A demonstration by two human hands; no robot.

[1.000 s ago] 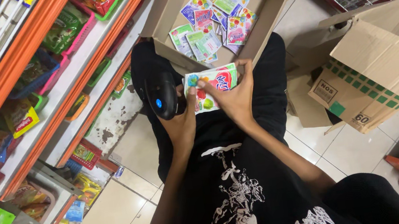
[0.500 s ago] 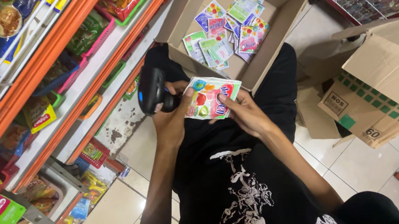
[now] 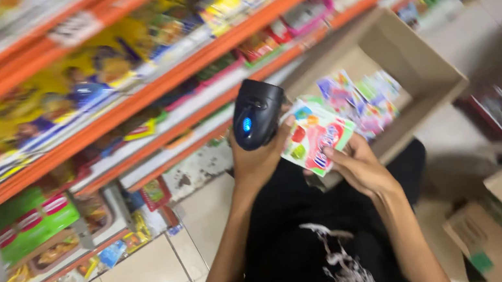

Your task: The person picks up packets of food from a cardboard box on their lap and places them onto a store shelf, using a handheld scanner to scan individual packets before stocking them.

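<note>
- Presently, left hand [image 3: 254, 160] grips a black barcode scanner [image 3: 258, 112], frame centre.
- Right hand [image 3: 359, 168] pinches a colourful candy packet [image 3: 316, 135] beside it.
- Step: scanning, judged; next, aim the scanner at the packet's code.
- Open cardboard box [image 3: 423, 64] of packets lies upper right.

Bright, even indoor light with soft shadows. Motion blur smears the whole view, worst on the orange shelves [image 3: 129, 112] and right edge; a blue light glows on the scanner [image 3: 257, 114].

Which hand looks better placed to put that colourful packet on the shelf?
Probably the right hand: it alone holds the colourful packet by its lower edge. The left hand is wrapped around the black scanner. The left is nearer the orange shelves, though, so the right must reach across.
</note>
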